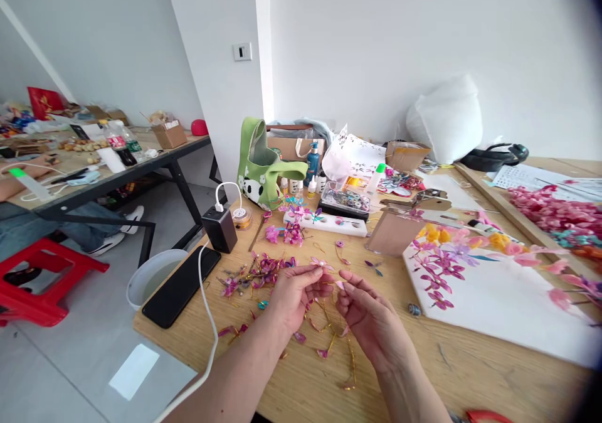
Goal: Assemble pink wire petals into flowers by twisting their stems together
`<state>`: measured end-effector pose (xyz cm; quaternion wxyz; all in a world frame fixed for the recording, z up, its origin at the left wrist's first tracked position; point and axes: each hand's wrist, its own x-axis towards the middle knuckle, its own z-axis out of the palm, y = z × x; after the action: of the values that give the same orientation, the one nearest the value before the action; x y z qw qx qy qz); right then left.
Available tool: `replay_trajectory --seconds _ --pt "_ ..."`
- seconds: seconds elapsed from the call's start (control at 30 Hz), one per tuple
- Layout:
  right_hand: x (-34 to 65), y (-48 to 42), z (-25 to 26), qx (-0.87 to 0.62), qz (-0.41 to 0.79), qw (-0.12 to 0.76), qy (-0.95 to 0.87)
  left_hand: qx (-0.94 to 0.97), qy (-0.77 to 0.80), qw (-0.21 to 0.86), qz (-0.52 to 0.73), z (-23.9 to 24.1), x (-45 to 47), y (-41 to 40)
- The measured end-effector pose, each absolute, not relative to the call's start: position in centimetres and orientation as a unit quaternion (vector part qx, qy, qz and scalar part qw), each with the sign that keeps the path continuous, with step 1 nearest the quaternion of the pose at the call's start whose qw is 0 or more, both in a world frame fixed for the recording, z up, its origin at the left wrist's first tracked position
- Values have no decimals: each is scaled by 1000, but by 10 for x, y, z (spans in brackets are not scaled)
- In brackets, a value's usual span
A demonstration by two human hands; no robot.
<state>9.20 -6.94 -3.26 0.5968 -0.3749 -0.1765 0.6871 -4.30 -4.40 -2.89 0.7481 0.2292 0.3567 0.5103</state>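
My left hand (pixel 297 292) pinches a pink wire flower (pixel 322 263) with a pearl-like centre between thumb and fingers. Close beside it, my right hand (pixel 369 313) is closed on a small pale pink petal (pixel 340 284), whose gold wire runs toward the left hand. Whether the petal touches the flower I cannot tell. Below and between the hands, loose petals on gold wire stems (pixel 323 352) lie on the wooden table (pixel 399 385). A heap of magenta flowers (pixel 266 269) spreads left of my left hand.
A black phone (pixel 181 288) and a black power block (pixel 219 230) with a white cable lie left. A white board (pixel 475 322) bearing finished flowers is at right. Behind stand a green panda bag (pixel 258 187) and a white strip (pixel 329 223). A red stool (pixel 51 278) stands on the floor.
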Motion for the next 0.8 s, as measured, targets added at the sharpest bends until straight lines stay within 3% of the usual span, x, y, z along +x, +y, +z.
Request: replay_trajectory --seconds 0.37,0.8 --pt "93 -71 -33 -365 674 607 -208 194 360 769 491 -32 -45 -41" --pt "89 -71 -35 -364 665 611 -228 260 374 714 531 -31 -41 -44"
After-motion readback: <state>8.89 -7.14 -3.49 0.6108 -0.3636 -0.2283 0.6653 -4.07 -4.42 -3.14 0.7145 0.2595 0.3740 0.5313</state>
